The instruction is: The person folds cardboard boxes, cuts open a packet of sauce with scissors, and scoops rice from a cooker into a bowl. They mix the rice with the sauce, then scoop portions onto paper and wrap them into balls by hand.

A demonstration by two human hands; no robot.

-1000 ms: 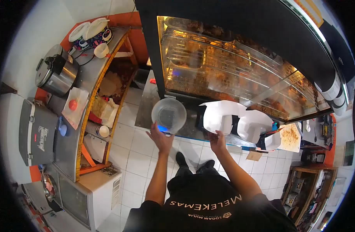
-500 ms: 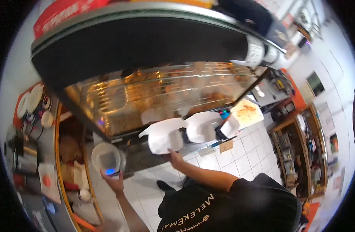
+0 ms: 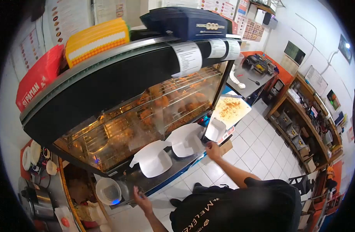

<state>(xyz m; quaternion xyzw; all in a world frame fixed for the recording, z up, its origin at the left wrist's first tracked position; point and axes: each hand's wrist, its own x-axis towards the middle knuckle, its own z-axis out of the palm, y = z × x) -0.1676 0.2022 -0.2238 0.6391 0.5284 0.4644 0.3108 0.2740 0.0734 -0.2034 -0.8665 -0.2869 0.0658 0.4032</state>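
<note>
My left hand [image 3: 142,199] is open in the air, fingers spread, just right of a clear round plastic tub [image 3: 108,191] on the counter's left end. It holds nothing. My right hand [image 3: 214,151] has its fingers drawn together at the near edge of a small white paper box [image 3: 215,130]; what they hold, if anything, cannot be made out. Left of that hand, two larger white paper takeaway boxes stand side by side with flaps up, a middle box [image 3: 186,144] and a left box [image 3: 155,162]. Both lie on the dark counter ledge before the glass case.
A heated display case [image 3: 146,120] with fried food on racks rises behind the boxes. A cutting board [image 3: 231,110] with orange crumbs lies at its right. Folded boxes in red [image 3: 38,79], yellow [image 3: 96,42] and navy [image 3: 189,25] sit on top. Wooden shelves [image 3: 305,120] stand at right.
My left hand has let go of the plastic tub and moved right. My right hand has left the left white box and moved right to the small box. The view has shifted.
</note>
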